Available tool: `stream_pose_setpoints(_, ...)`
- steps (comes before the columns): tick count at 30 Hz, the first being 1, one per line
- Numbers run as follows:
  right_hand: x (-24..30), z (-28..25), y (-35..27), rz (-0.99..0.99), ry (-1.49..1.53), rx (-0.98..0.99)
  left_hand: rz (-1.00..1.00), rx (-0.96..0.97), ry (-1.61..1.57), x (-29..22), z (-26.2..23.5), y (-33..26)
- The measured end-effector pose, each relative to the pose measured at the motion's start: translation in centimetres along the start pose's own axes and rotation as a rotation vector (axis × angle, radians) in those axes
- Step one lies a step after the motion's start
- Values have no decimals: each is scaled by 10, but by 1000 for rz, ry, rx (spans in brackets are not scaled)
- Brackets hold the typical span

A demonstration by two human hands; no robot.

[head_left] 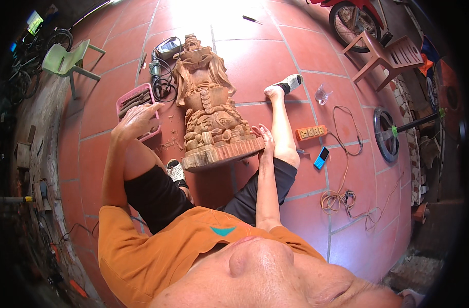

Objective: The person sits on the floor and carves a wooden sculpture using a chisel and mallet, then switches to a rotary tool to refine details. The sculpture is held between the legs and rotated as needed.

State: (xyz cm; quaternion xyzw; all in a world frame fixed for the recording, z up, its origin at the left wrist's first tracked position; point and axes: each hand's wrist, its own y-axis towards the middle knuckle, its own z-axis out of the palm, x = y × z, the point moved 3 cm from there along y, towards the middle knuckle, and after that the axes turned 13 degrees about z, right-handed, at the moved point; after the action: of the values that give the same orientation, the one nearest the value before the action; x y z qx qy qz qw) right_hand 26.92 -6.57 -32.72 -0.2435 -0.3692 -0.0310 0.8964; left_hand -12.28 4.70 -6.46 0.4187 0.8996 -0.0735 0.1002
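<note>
A carved wooden statue [206, 95] of a robed figure stands on the tiled floor between my legs, on a thick base with a ridged edge. My right hand [266, 138] rests against the right end of that base, its fingers stretched and apart, not wrapped round it. Off to the statue's left, my left hand [138, 119] is held over a pink plastic basket [124, 97], with fingers extended and nothing visible in them. Several slim dark tools [137, 101] lie in the basket, partly hidden by this hand. Wood shavings [172, 143] are scattered beside the base.
Behind the basket lie a corded power tool [155, 68] and a dark-cabled device [169, 47]. At right are an orange power strip [311, 133], a blue phone [321, 158], a clear cup [322, 96] and a coiled cord [333, 201]. Chairs [65, 60] and a motorbike [353, 23] stand farther off.
</note>
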Motion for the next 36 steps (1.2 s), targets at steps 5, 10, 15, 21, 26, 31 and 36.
stream_pose_setpoints(5,1,-1,0,1,0,33,7,-14,-2,3,1,-3)
stream_pose_setpoints(10,-1,-2,0,23,-13,10,5,-16,-5,3,2,-4)
stream_pose_setpoints(15,-1,-6,2,24,-9,16,11,-17,-4,4,2,-3)
stream_pose_setpoints(21,-3,-4,2,15,11,34,10,-13,-8,3,1,-3)
stream_pose_setpoints(26,-5,-7,5,13,8,26,22,-12,-14,5,2,-3)
stream_pose_setpoints(31,-5,-7,6,29,-4,13,24,-13,-19,5,2,-3)
stream_pose_setpoints(36,-6,-8,6,14,0,26,33,-16,-8,6,2,-3)
